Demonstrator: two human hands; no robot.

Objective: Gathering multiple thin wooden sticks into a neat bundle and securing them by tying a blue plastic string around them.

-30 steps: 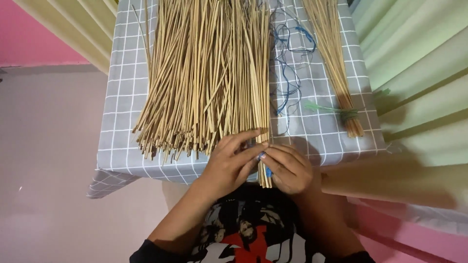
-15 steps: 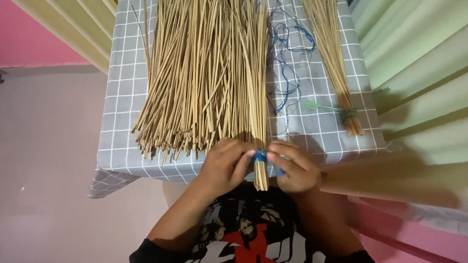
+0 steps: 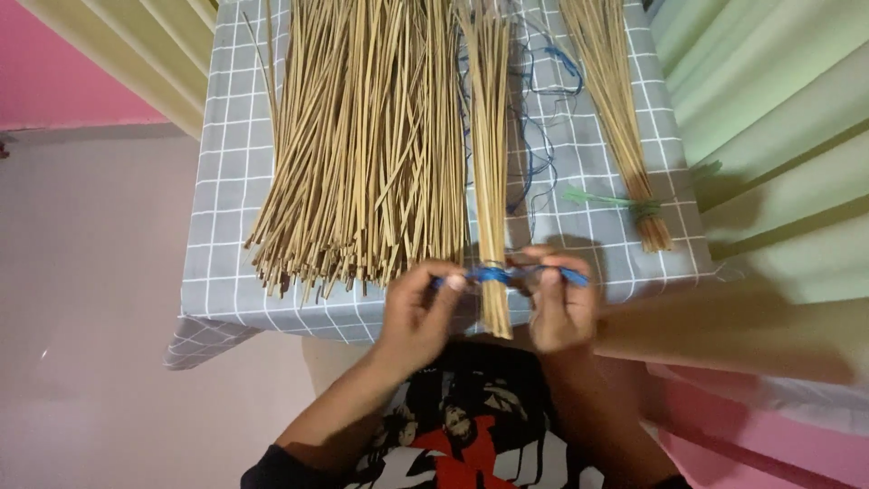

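Blue string (image 3: 493,273) wound round small stick bundle (image 3: 491,163), ends pinched and pulled apart by left hand (image 3: 418,312) and right hand (image 3: 561,308). Knot judged unfinished. Loose stick pile (image 3: 362,136) at 11 o'clock untied; tied bundle (image 3: 625,118) at 1 o'clock done.

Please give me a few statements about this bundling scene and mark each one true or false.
1. Both hands pull a blue string around a thin stick bundle. True.
2. The left hand rests flat on the loose stick pile. False: it pinches the string's end.
3. A second bundle, tied green, lies to the right. True.
4. The right hand holds scissors. False: it grips only the string.
5. The tablecloth is plain red. False: it is grey with a white grid.
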